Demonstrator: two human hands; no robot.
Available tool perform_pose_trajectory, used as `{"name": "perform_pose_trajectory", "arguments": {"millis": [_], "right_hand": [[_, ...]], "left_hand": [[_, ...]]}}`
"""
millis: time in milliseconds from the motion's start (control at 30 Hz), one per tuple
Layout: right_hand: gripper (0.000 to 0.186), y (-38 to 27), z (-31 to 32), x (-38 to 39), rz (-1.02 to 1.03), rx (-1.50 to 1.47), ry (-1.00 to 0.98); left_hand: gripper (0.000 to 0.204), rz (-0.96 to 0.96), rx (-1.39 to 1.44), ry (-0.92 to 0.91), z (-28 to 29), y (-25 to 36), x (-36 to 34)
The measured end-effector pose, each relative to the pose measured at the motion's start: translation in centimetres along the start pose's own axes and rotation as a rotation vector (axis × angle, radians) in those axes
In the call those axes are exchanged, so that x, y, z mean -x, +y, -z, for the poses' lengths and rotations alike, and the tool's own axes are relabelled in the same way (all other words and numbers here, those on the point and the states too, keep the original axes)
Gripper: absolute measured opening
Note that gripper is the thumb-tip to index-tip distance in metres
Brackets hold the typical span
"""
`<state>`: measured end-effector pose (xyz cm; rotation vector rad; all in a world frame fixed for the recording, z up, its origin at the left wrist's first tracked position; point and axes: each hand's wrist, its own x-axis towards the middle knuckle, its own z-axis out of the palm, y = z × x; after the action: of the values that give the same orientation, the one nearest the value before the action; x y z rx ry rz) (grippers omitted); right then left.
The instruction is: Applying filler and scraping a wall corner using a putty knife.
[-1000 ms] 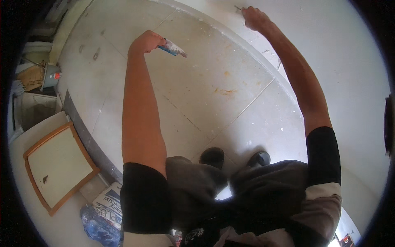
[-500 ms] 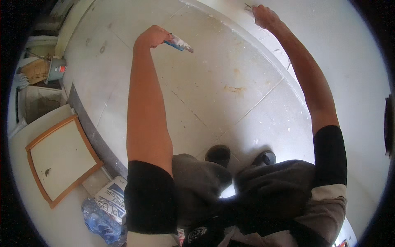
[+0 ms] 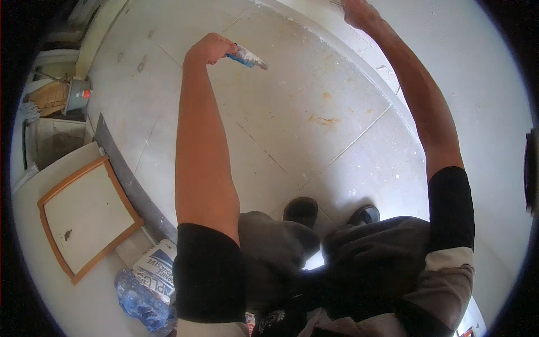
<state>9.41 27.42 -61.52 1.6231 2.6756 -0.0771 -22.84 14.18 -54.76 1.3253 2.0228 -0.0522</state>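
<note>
My left hand (image 3: 210,48) is closed around a flat blue-and-white tool (image 3: 249,58), smeared with pale stuff, held out above the floor. The tool narrows to its tip, which points right; its exact kind does not show. At the top edge, my right hand (image 3: 362,14) is closed beside the white wall (image 3: 466,73). A thin piece (image 3: 336,3) sticks out left of its fingers, mostly cut off by the picture's edge, and its kind cannot be made out.
Stained pale floor tiles (image 3: 269,118) spread beneath my arms, meeting the wall along a curved ledge. At left lie a wood-framed white panel (image 3: 90,216), a white-and-blue bag (image 3: 157,269) and crumpled blue plastic (image 3: 137,303). Farther back stands a grey bucket (image 3: 77,96).
My right hand has moved up toward the top edge, carrying the thin piece mostly out of the picture. My left hand and its tool stay nearly in place.
</note>
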Motion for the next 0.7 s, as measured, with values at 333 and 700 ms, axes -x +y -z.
{"name": "perform_pose_trajectory", "arguments": {"millis": [333, 700], "right_hand": [[0.030, -0.7, 0.7, -0.7, 0.020, -0.072, 0.011], [0.035, 0.2, -0.7, -2.2, 0.023, -0.012, -0.007]], "left_hand": [[0.025, 0.019, 0.012, -0.026, 0.1, -0.6, 0.0], [0.029, 0.026, -0.038, -0.021, 0.3, 0.2, 0.8]]}}
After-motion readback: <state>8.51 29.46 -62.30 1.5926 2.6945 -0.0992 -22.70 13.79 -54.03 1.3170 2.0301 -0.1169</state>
